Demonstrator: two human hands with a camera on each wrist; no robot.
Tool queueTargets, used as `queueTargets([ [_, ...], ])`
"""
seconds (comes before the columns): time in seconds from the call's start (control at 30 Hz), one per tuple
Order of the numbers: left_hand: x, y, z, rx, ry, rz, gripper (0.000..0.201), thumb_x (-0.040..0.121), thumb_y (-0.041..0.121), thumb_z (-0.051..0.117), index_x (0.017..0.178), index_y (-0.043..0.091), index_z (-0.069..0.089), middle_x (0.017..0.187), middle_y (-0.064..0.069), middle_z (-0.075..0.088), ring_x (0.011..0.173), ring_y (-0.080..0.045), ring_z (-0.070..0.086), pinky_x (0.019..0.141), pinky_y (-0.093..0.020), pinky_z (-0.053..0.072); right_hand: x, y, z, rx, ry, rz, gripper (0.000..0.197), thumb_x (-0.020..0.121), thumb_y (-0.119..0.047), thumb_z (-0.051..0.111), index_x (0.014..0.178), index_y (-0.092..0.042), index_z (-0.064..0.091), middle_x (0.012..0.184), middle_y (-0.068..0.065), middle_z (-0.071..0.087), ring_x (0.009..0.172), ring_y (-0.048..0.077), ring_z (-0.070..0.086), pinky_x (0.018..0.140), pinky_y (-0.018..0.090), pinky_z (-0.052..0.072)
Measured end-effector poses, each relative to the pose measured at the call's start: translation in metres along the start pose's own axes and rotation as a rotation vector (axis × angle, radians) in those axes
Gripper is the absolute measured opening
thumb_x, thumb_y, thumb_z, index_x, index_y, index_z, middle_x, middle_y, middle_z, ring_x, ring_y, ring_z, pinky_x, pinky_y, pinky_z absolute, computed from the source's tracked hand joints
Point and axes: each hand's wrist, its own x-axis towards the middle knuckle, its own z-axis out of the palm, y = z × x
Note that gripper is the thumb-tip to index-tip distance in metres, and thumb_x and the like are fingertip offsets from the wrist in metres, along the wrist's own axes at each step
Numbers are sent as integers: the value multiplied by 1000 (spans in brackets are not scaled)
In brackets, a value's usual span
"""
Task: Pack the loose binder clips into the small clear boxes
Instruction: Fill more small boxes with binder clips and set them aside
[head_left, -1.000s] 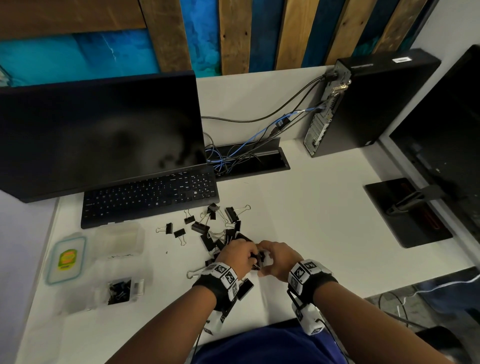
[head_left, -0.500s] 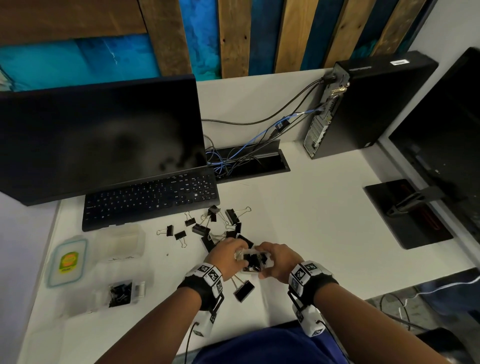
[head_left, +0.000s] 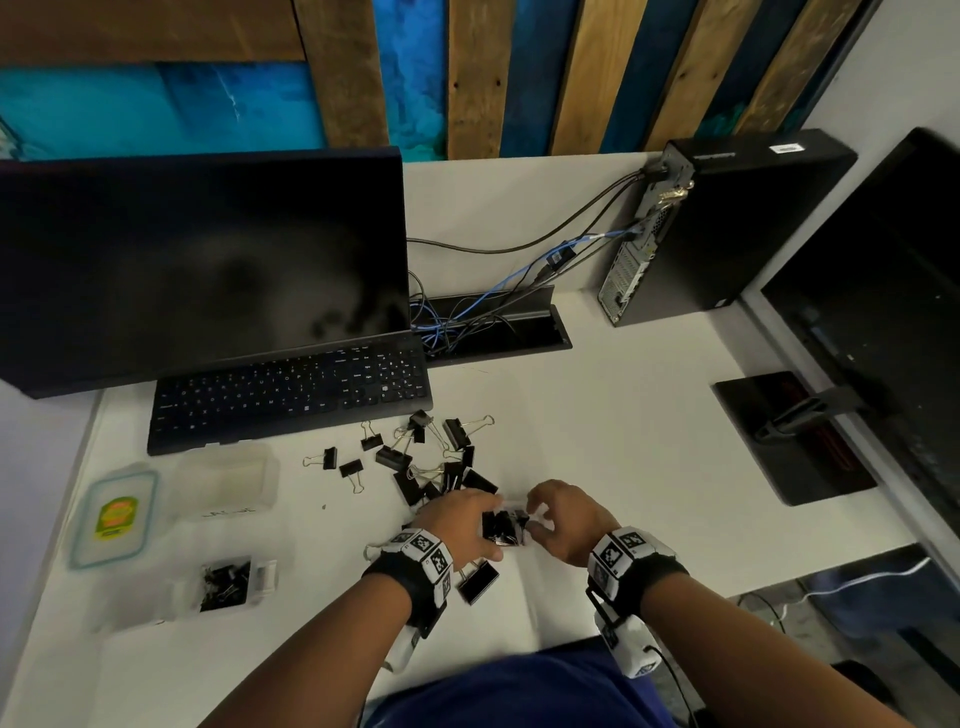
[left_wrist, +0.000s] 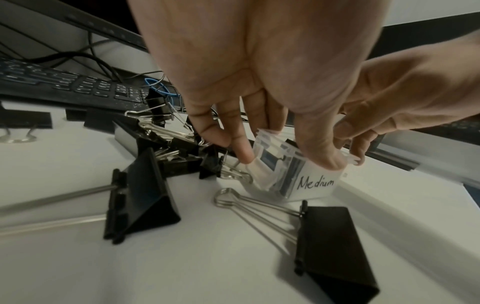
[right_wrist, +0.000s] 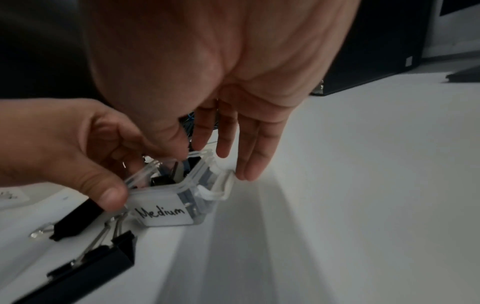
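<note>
A small clear box labelled "Medium" (right_wrist: 163, 214) (left_wrist: 315, 183) (head_left: 506, 527) stands on the white desk (head_left: 623, 467) with black binder clips inside. A clear lid lies on its rim, slightly askew. My left hand (head_left: 462, 522) (left_wrist: 283, 158) pinches the box's left side between thumb and fingers. My right hand (head_left: 545, 519) (right_wrist: 205, 152) grips the right side, its thumb on the lid and its outer fingers touching the white latch (right_wrist: 223, 185). Loose binder clips (head_left: 431, 457) lie in a pile just behind the hands. One large clip (head_left: 478, 579) (left_wrist: 335, 246) lies in front.
A second small clear box (head_left: 228, 582) holding clips sits at the front left. Behind it are a translucent tub (head_left: 226, 475) and its lid (head_left: 111, 517). The keyboard (head_left: 291, 395) and monitor (head_left: 197, 270) are behind the pile, and a monitor base (head_left: 789, 436) is at the right.
The hands have drawn slightly apart, so the box now shows between them. My left wrist has shifted left and uncovered the large clip in front.
</note>
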Motion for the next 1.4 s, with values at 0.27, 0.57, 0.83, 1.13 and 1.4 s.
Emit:
queueTargets([
  [0.27,-1,-1,2,-17,5,-12,80,73,47,78,143,33,41,146,10,46,131,-14,46,107,-36,41,1,-7,7,-36,8,-56,22,92,-31,60,111,-27,71,138,-8,54,124,14,53,100,26,41],
  [0.57,-1,-2,4,-20,10,-16,81,73,48,78,143,36,41,145,10,47,130,-15,47,104,-35,43,0,-8,4,23,59,-54,18,88,-29,63,105,-29,67,127,-9,56,107,12,59,93,28,48],
  [0.83,-3,2,2,26,41,28,77,72,52,77,140,40,42,136,11,54,123,-14,53,99,-35,46,1,-9,7,54,-70,-77,80,74,-43,78,141,-26,38,138,-10,43,121,13,51,95,23,41],
  [1.13,-27,-65,-41,-99,443,-190,30,98,18,47,127,21,55,134,4,46,116,-17,52,100,-35,47,12,-8,10,-57,-96,-55,77,75,-35,81,142,-28,45,137,-7,53,124,17,52,103,31,42],
  [1.4,-39,-129,-43,192,265,-330,55,96,17,49,149,19,32,152,-2,34,131,-24,39,108,-34,38,11,-6,13,5,-75,-29,77,74,-32,82,142,-28,46,137,-7,53,125,18,50,104,30,39],
])
